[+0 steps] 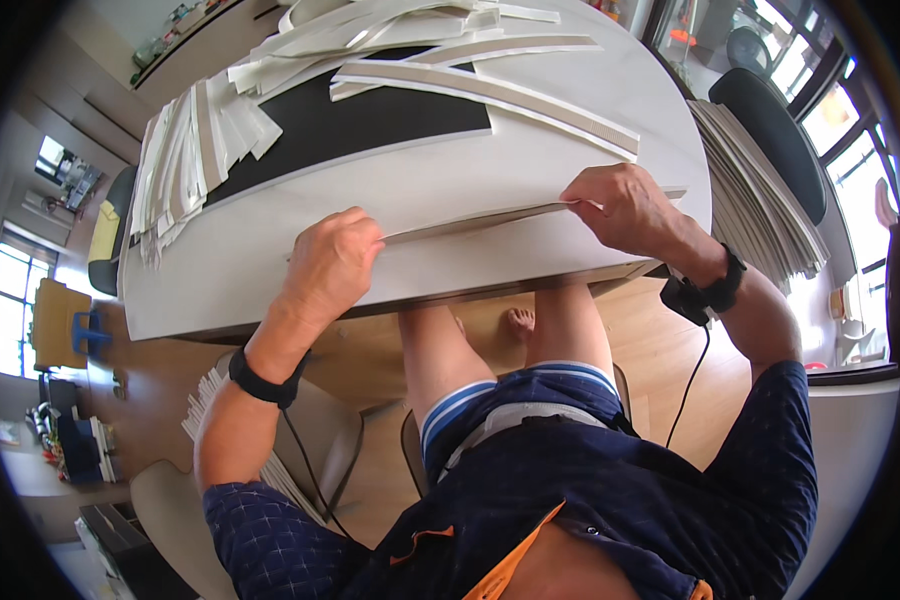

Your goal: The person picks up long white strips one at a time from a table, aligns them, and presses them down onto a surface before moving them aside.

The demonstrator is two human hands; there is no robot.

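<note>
A long, narrow strip (474, 223), grey-brown with white edges, stretches above the front of the white table (217, 292). My left hand (337, 259) pinches it towards its left end, where the fingers hide part of it. Thumb and forefinger of my right hand (626, 206) grip it near the other end, and a short piece sticks out beyond the knuckles. Just past my right hand lies a wider strip (495, 94) with a tan middle and white borders. It partly covers a black sheet (390, 124) on the tabletop.
Loose strips (187, 150) are heaped at the table's left, with another pile (375, 34) at the far side. A thick stack of strips (765, 187) rests on a dark chair (776, 142) at right. Cables (690, 397) hang from both wrist bands. More strips (289, 480) lie on a chair at lower left.
</note>
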